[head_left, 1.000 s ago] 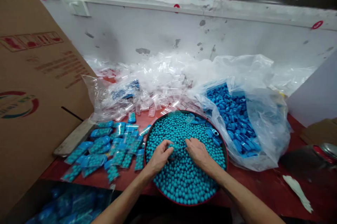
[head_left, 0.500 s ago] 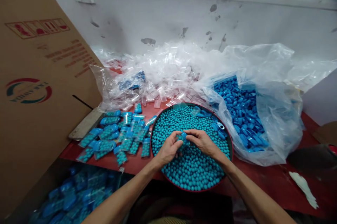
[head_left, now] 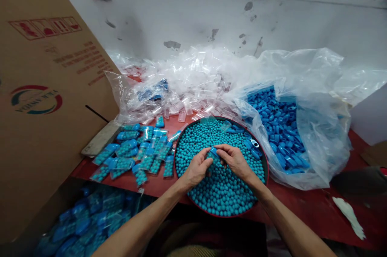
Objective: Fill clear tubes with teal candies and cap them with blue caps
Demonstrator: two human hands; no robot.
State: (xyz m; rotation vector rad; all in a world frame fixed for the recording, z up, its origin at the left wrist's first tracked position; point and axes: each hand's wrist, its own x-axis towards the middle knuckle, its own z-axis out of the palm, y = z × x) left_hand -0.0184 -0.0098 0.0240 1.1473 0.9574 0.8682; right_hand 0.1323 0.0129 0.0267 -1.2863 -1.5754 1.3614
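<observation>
Over a round basin (head_left: 267,168) of turquoise beads (head_left: 223,196), both my hands meet on a small clear container with a blue cap (head_left: 213,151). My left hand (head_left: 196,169) pinches it from the left, thumb on top. From the right, my right hand (head_left: 233,161) has its fingers on the blue cap. My fingers hide most of the container's clear body. Several loose blue caps (head_left: 254,153) lie on the beads at the basin's right side.
Filled containers (head_left: 146,156) lie left of the basin on the red table (head_left: 290,200); more fill a bin (head_left: 87,220) below. Clear empty containers (head_left: 187,106) are heaped behind. A plastic bag (head_left: 320,148) of blue caps stands right. A carton (head_left: 45,136) rises at left.
The blue cap shows more plainly between my fingers now, and my right hand has shifted slightly up over it. The view has moved a little; the things on the table stay put.
</observation>
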